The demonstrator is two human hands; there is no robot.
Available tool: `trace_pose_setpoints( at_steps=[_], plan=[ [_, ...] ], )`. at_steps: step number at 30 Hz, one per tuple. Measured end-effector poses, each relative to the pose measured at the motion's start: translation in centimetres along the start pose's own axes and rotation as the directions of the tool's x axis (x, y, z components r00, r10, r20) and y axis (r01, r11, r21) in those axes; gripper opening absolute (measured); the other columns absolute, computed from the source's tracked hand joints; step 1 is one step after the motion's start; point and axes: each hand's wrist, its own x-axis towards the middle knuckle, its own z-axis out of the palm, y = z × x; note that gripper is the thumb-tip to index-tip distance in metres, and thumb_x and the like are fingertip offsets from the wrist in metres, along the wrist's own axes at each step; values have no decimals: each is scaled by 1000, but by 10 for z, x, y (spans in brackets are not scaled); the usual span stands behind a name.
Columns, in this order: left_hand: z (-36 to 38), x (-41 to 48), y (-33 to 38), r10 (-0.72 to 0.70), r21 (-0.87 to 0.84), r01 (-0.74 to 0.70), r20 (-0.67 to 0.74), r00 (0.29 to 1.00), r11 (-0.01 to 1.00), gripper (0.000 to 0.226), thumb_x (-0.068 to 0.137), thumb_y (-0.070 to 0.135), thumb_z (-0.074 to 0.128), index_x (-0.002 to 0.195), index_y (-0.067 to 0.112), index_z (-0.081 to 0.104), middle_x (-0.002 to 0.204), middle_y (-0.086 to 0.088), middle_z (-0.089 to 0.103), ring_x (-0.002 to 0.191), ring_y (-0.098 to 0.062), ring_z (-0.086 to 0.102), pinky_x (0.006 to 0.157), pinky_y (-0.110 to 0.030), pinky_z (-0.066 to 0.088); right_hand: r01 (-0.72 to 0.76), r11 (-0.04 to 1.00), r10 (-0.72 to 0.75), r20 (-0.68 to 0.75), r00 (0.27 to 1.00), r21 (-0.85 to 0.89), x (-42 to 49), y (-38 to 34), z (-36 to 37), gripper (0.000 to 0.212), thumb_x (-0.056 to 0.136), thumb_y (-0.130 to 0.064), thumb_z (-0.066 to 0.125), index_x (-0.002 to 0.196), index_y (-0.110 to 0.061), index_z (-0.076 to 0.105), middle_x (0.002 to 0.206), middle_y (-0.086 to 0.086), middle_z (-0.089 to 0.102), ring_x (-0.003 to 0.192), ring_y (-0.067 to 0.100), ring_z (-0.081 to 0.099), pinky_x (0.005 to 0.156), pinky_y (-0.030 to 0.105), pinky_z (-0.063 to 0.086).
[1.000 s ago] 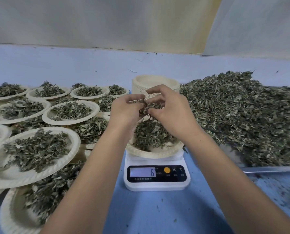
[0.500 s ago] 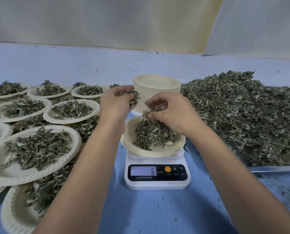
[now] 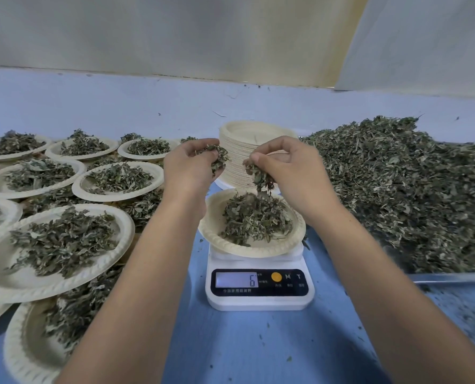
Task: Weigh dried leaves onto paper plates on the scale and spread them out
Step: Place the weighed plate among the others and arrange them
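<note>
Head view: clutching a tuft of dried green leaves (image 3: 217,159) in the left hand (image 3: 188,169), pinching another in the right hand (image 3: 291,173), seemingly trailing onto the leaf-heaped round cream paper plate (image 3: 251,249) on the white digital scale (image 3: 258,302), showing 6.

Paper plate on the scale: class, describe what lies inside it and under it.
Inside lies a heap of dried leaves, covering most of the floor of the paper plate. Under it stands the white scale, display reading 6. The plate hides most of its weighing platform.
</note>
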Motion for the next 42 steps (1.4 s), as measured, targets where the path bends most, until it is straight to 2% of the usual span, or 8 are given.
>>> trace_pose_setpoints(
  at_steps=[6, 11, 16, 20, 23, 28, 33, 42],
  plan=[
    [1, 0, -1, -4, 10, 4, 5, 1000, 1000, 21, 91, -7, 50, 100, 5, 65, 92, -5, 62, 87, -16, 62, 72, -22, 57, -75, 965, 78, -2, 997, 252, 2, -3, -1, 6, 90, -10, 63, 85, -12, 59, 83, 8, 75, 85, 23, 71, 92, 44, 53],
    [5, -2, -3, -15, 21, 15, 20, 1000, 1000, 21, 91, -6, 50, 97, 7, 66, 90, -5, 63, 84, -19, 62, 63, -20, 56, -81, 967, 78, 22, 997, 242, 1, -2, 0, 7, 90, -12, 62, 85, -13, 58, 86, 7, 75, 84, 15, 71, 71, 18, 49],
    [5, -1, -4, -14, 22, 14, 21, 1000, 1000, 21, 91, -6, 51, 95, 8, 67, 95, -7, 63, 87, -21, 63, 67, -22, 57, -80, 967, 75, 28, 997, 241, 2, 0, -1, 7, 90, -12, 62, 85, -13, 58, 87, 6, 75, 85, 16, 71, 75, 22, 49],
    [4, -2, -5, -8, 21, 8, 31, 999, 1000, 24, 91, -7, 50, 89, 10, 66, 94, -7, 64, 87, -19, 64, 70, -22, 57, -60, 984, 63, -10, 998, 169, 3, 3, -2, 6, 87, -15, 67, 82, -15, 63, 71, -8, 70, 64, 2, 61, 70, 21, 49],
    [4, -2, -5, -5, 33, 4, 32, 999, 999, 24, 91, -7, 50, 88, 11, 66, 91, -4, 65, 86, -17, 65, 72, -24, 57, -32, 993, 37, -41, 998, 117, 3, 4, -4, 6, 85, -18, 69, 80, -19, 66, 86, -4, 71, 71, -2, 60, 72, 14, 47],
    [4, -3, -5, -2, 33, 1, 31, 1000, 999, 23, 91, -8, 50, 91, 9, 66, 86, -1, 64, 80, -12, 63, 71, -22, 58, -16, 995, 23, -63, 998, 102, 3, 3, -4, 13, 84, -18, 70, 73, -22, 65, 65, -15, 62, 59, -6, 53, 65, 11, 44],
    [5, -5, -3, -8, 33, 7, 41, 999, 999, 24, 91, -8, 50, 90, 10, 66, 90, -4, 64, 82, -14, 64, 73, -24, 57, -15, 991, 24, -68, 997, 132, 3, 2, -4, 10, 84, -14, 70, 77, -18, 65, 73, -2, 64, 68, 5, 56, 75, 24, 49],
    [15, -14, 3, -27, -36, 29, 73, 997, 999, 23, 91, -7, 51, 87, 10, 66, 105, -15, 63, 97, -22, 63, 76, -26, 57, -55, 979, 71, -75, 995, 199, 4, 5, -5, 8, 86, -8, 67, 80, -14, 67, 68, -1, 66, 58, 4, 58, 60, 15, 48]
  ],
)
